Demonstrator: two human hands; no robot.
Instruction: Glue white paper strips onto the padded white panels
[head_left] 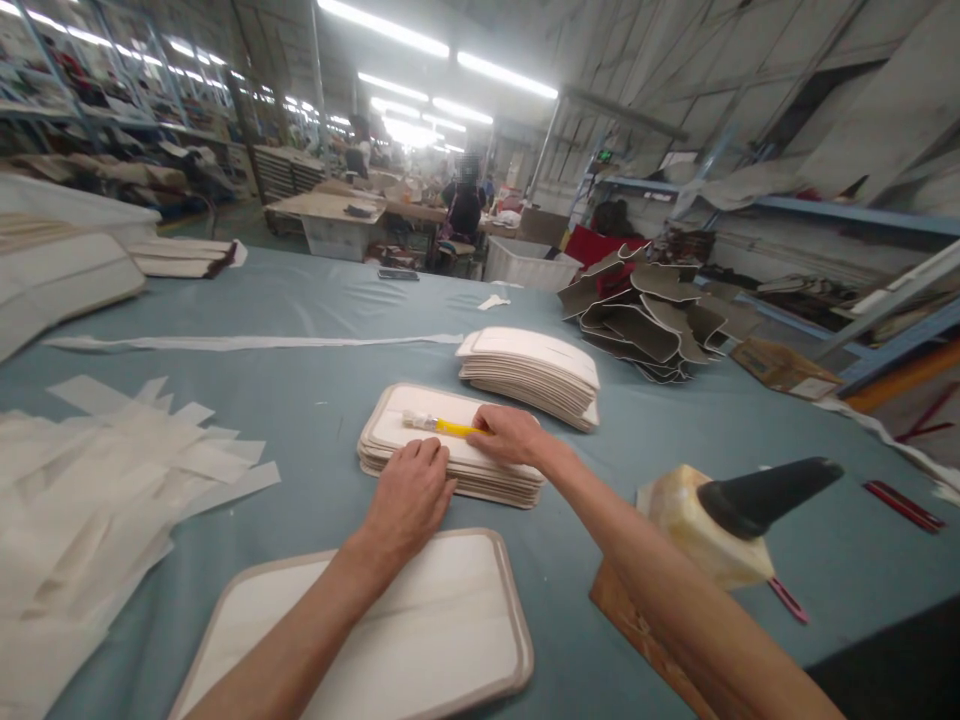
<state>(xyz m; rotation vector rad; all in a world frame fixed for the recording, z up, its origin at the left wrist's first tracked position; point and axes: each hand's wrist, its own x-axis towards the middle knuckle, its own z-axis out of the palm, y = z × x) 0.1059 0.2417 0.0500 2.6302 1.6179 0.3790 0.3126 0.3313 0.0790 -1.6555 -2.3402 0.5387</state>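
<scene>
A flat brush (448,428) with a yellow handle and pale bristles lies low over the top panel of a stack of cream rounded panels (390,405). My right hand (506,435) is closed around the handle's end, and the bristles point left. My left hand (414,488) rests on the near left edge of that stack, its fingers stretched over the top panel and not wrapped round anything. Just behind stands a second stack of similar panels (529,365). One larger cream panel with a beige border (457,610) lies nearest me, partly under my left forearm.
White strips (112,490) are heaped at left. A pale container with a black nozzle (705,525) stands right, near a pink tool (787,600) and a red item (904,505). Dark cut pieces (645,310) and a cardboard box (784,368) lie farther back. A person (463,205) sits beyond the table.
</scene>
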